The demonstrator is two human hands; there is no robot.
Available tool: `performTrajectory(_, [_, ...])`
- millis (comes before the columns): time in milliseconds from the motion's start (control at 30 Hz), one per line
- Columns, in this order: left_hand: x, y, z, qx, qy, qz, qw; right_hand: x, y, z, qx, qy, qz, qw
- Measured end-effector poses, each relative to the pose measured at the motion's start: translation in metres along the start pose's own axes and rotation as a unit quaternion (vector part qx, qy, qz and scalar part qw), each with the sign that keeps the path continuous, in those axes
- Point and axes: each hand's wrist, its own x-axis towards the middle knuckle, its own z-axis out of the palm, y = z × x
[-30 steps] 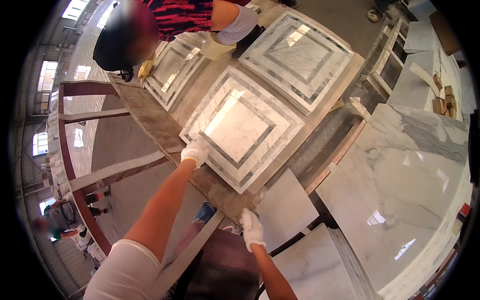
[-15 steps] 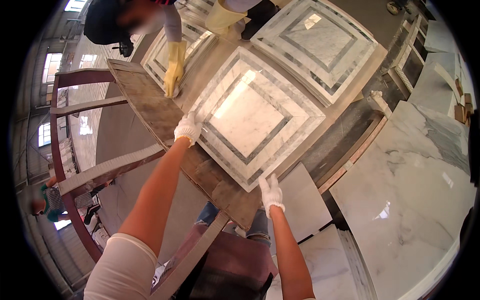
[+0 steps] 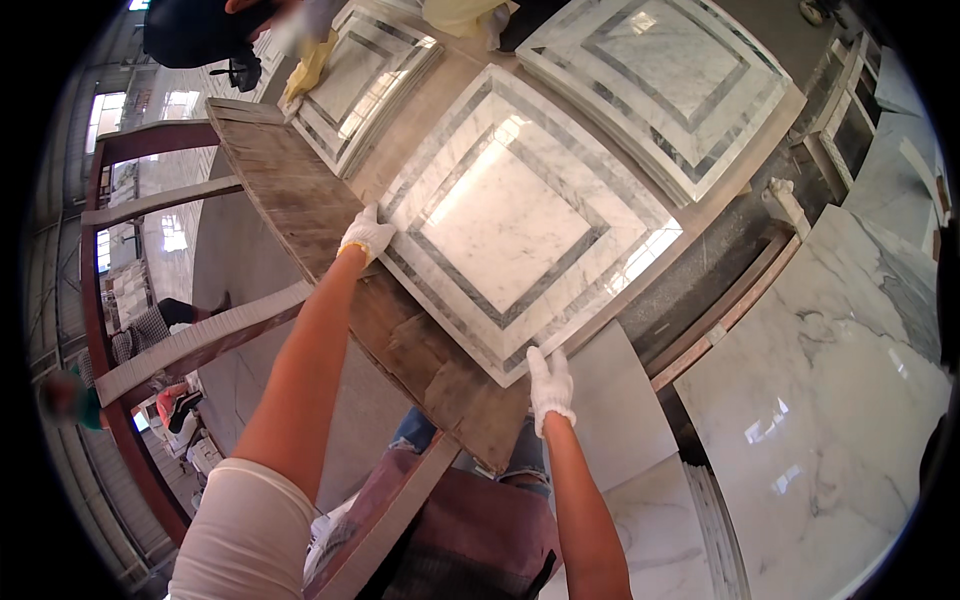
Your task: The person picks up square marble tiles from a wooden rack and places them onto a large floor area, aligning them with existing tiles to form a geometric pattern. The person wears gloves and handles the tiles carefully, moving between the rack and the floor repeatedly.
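A square, polished marble panel (image 3: 505, 225) with grey inlaid bands lies in front of me, one corner toward me. At its left corner my left hand (image 3: 368, 235), in a white knit glove, has its fingers closed over the edge. My right hand (image 3: 550, 388), gloved the same way, grips the edge beside the near corner, with fingertips on the top face. The undersides of the fingers are hidden at both places. Along the panel's near left side runs a worn wooden board (image 3: 400, 335).
Similar panels are stacked at the far left (image 3: 362, 75) and far right (image 3: 670, 75). A co-worker's yellow glove (image 3: 312, 65) is at the far-left stack. A dark red metal frame (image 3: 120, 400) stands left; large veined marble slabs (image 3: 810, 400) lie right.
The co-worker's yellow-gloved hand has drawn back up and left from beside the panel. My view has shifted slightly; both my hands stay at the panel's edges. A bright reflection now shows near its right corner.
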Motion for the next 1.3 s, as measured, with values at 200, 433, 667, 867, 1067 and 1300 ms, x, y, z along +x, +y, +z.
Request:
performTrajectory(200, [0.019,-0.013,-0.002,-0.06,-0.025,-0.005,0.998,0.013,0.019,0.019,-0.082,0.025,0.016,0.996])
performTrajectory(433, [0.006,-0.023,0.009,-0.119,-0.048,-0.027,0.991,0.005,-0.002,0.02,-0.06,0.07,0.064,0.994])
performTrajectory(667, [0.001,-0.019,0.004,-0.131,-0.009,-0.016,0.991,0.01,-0.01,0.01,0.013,0.107,0.097,0.989])
performTrajectory(867, [0.001,-0.017,-0.007,-0.085,-0.035,-0.007,0.996,-0.006,-0.009,0.009,-0.06,0.132,0.028,0.989])
performTrajectory(1067, [0.0,-0.014,-0.031,-0.12,-0.105,-0.019,0.987,-0.028,-0.031,-0.004,0.014,0.118,0.008,0.993])
performTrajectory(1300, [-0.022,-0.01,-0.065,-0.09,-0.027,-0.006,0.996,-0.05,-0.036,0.006,0.094,0.201,-0.017,0.975])
